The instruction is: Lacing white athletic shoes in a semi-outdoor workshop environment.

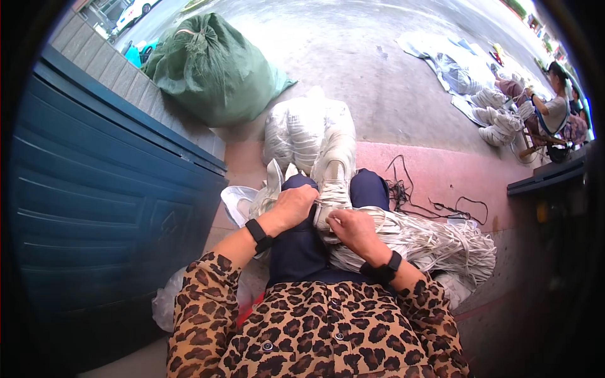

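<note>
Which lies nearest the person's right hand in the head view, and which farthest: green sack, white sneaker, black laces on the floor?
1. White sneaker, on the lap, touching the right hand.
2. Black laces, on the floor ahead, to the right.
3. Green sack, far ahead on the left.

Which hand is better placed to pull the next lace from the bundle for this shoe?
Right, probably. The right hand lies directly beside the white lace bundle on that side, while the left hand sits at the white shoe on the lap, well placed to steady it.
</note>
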The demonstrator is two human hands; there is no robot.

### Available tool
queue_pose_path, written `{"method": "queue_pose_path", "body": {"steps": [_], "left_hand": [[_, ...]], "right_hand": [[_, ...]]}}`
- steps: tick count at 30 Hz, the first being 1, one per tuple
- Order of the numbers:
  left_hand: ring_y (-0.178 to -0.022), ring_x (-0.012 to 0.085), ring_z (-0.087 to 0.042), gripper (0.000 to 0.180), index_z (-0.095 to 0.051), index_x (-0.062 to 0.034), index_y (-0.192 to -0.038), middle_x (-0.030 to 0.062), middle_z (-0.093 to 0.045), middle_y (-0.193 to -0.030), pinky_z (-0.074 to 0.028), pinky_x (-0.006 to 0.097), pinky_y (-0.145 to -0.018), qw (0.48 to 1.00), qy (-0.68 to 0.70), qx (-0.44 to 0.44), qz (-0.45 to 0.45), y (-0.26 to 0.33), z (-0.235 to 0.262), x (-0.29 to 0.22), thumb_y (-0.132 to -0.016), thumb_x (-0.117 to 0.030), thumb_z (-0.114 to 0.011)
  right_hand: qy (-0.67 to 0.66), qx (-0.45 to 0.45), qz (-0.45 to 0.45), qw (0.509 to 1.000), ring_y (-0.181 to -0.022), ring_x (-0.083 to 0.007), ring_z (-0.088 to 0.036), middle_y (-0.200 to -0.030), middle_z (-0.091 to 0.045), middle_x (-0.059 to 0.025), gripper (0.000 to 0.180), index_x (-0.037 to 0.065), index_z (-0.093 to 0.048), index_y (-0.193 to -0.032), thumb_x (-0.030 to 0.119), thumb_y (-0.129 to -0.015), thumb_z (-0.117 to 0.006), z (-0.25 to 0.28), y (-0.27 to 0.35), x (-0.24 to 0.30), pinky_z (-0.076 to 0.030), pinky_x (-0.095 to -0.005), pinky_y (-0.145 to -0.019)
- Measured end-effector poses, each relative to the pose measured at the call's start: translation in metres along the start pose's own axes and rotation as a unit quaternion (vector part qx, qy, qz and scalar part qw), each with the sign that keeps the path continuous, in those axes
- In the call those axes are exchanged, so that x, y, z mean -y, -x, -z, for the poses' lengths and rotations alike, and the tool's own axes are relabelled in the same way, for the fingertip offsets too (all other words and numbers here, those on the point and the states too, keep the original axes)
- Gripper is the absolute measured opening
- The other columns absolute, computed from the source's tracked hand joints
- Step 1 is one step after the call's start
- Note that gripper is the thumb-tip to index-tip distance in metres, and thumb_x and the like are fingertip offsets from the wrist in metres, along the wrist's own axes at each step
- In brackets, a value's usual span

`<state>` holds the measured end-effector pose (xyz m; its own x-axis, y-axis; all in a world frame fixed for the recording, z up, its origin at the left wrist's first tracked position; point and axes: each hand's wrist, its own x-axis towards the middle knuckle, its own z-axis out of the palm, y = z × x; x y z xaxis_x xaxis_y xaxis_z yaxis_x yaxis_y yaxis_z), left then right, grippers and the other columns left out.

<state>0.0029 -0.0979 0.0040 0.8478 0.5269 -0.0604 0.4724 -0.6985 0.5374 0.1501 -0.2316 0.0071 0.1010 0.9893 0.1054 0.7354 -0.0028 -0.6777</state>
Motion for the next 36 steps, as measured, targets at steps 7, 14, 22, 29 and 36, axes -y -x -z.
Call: {"method": "queue_pose_path", "body": {"steps": [7, 14, 22, 29, 36], "left_hand": [[-0.075, 0.0332, -0.059, 0.013, -0.057, -0.0037, -0.086, 0.0175, -0.060, -0.076, -0.046, 0.038, -0.066, 0.977, 0.187, 0.025, 0.103, -0.004, 0.003, 0.007, -0.077, -0.012, -0.053], [-0.076, 0.0307, -0.058, 0.012, -0.057, -0.0048, -0.084, 0.0126, -0.060, -0.077, -0.046, 0.039, -0.064, 0.996, -0.019, -0.080, 0.040, 0.008, -0.013, 0.004, -0.074, -0.010, -0.054], [-0.078, 0.0304, -0.056, 0.011, -0.057, -0.0054, -0.084, 0.0121, -0.058, -0.080, -0.046, 0.041, -0.066, 0.996, -0.039, -0.084, 0.015, 0.008, -0.020, 0.004, -0.076, -0.008, -0.051], [-0.077, 0.0361, -0.057, 0.012, -0.054, -0.0030, -0.087, 0.0174, -0.058, -0.079, -0.045, 0.044, -0.067, 0.963, 0.027, -0.196, 0.183, 0.006, -0.009, -0.010, -0.079, -0.007, -0.046], [-0.078, 0.0350, -0.056, 0.013, -0.056, -0.0043, -0.085, 0.0158, -0.058, -0.082, -0.044, 0.043, -0.068, 0.983, 0.055, -0.096, 0.146, -0.009, -0.020, -0.011, -0.076, -0.013, -0.051]], "right_hand": [[0.080, -0.036, -0.020, 0.996, -0.061, -0.0294, -0.060, -0.065, -0.059, -0.0122, 0.012, 0.007, -0.058, -0.079, 0.018, -0.078, -0.055, -0.021, -0.023, 0.002, -0.046, -0.0393, -0.053], [0.102, -0.004, -0.009, 0.995, -0.062, -0.0316, -0.059, -0.067, -0.060, -0.0135, 0.011, 0.006, -0.056, -0.080, 0.017, -0.077, -0.054, -0.032, -0.030, -0.003, -0.045, -0.0415, -0.055], [0.331, 0.100, 0.104, 0.933, -0.062, -0.0226, -0.062, -0.071, -0.059, -0.0114, 0.008, 0.005, -0.058, -0.072, 0.011, -0.074, -0.053, -0.040, -0.037, 0.011, -0.046, -0.0333, -0.046], [-0.052, 0.154, 0.091, 0.983, -0.060, -0.0313, -0.056, -0.075, -0.057, -0.0160, 0.015, 0.000, -0.058, -0.075, 0.011, -0.076, -0.048, 0.021, -0.027, -0.035, -0.047, -0.0407, -0.053], [-0.748, -0.097, -0.045, 0.655, -0.039, -0.0061, -0.022, -0.050, -0.029, 0.0042, 0.026, 0.008, -0.037, -0.072, 0.019, -0.093, -0.028, 0.232, -0.018, 0.104, -0.020, -0.0217, -0.037]]}}
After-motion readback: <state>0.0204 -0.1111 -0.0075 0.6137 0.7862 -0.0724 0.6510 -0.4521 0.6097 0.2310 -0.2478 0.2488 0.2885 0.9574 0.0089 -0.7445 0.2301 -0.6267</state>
